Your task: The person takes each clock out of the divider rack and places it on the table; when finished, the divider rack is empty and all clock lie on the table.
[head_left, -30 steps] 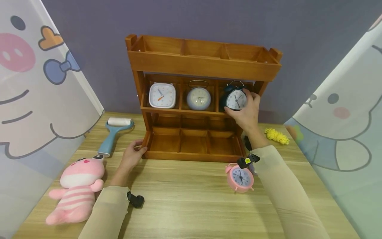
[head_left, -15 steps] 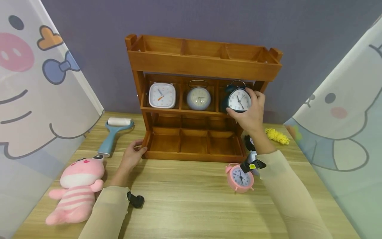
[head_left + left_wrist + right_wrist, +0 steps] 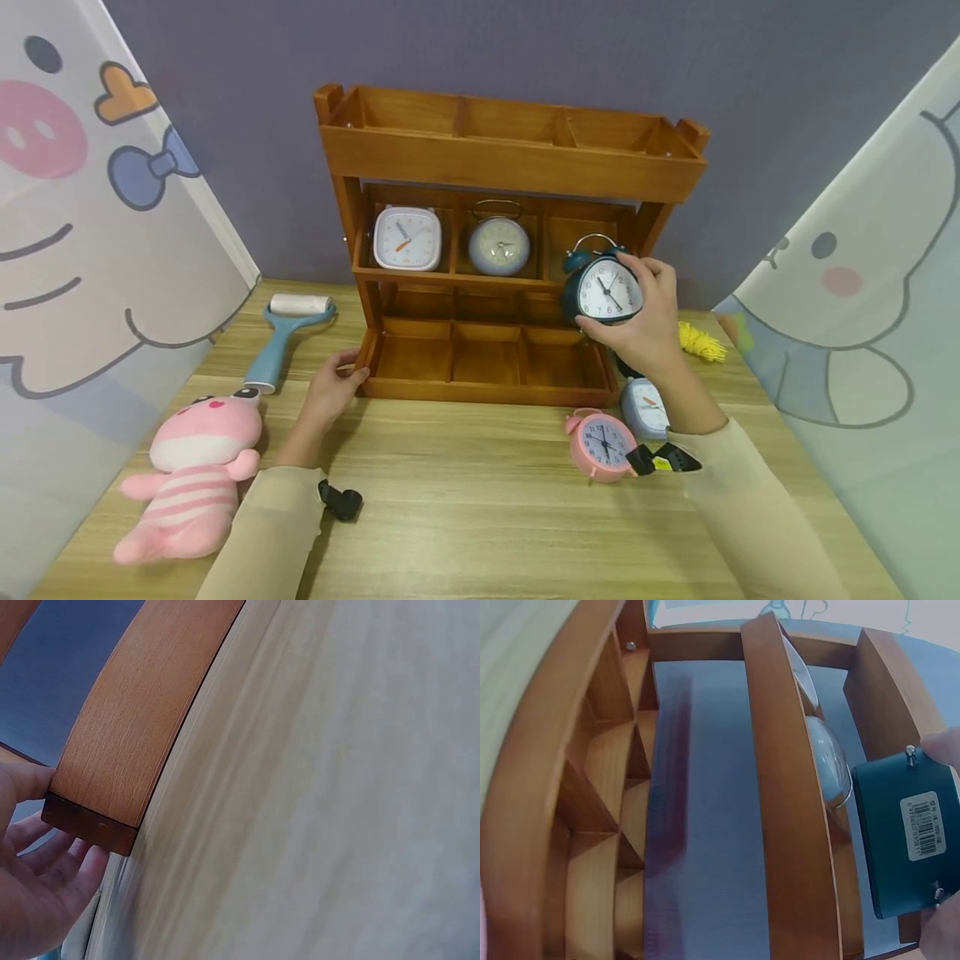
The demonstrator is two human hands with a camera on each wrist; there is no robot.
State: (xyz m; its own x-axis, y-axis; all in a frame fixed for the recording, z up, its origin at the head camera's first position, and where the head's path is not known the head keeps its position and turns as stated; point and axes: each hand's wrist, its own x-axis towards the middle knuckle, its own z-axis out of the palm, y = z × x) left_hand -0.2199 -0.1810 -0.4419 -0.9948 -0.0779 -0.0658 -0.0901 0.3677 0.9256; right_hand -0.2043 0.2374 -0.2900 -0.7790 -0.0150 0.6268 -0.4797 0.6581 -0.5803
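My right hand point(image 3: 641, 312) grips a dark teal twin-bell alarm clock point(image 3: 609, 290) by its right side, thumb below and fingers on top. The clock hangs in front of the wooden shelf point(image 3: 487, 392), outside the right middle compartment. In the right wrist view the barcode label on the clock's underside point(image 3: 889, 847) shows. My left hand point(image 3: 330, 392) holds the lower left end of the shelf; the left wrist view shows thumb and fingers around its wooden corner point(image 3: 120, 772). A white square clock point(image 3: 407, 239) and a round grey-blue clock point(image 3: 499, 247) stand in the middle tier.
A pink alarm clock point(image 3: 602, 447) and a pale blue clock point(image 3: 643, 408) are on the table at the shelf's front right. Yellow string point(image 3: 701, 342) lies farther right. Left are a blue lint roller point(image 3: 281, 333) and a pink plush toy point(image 3: 198, 479).
The teal clock has come out of the right middle compartment, forward and down, in my right hand. My left hand has stayed on the shelf's end.
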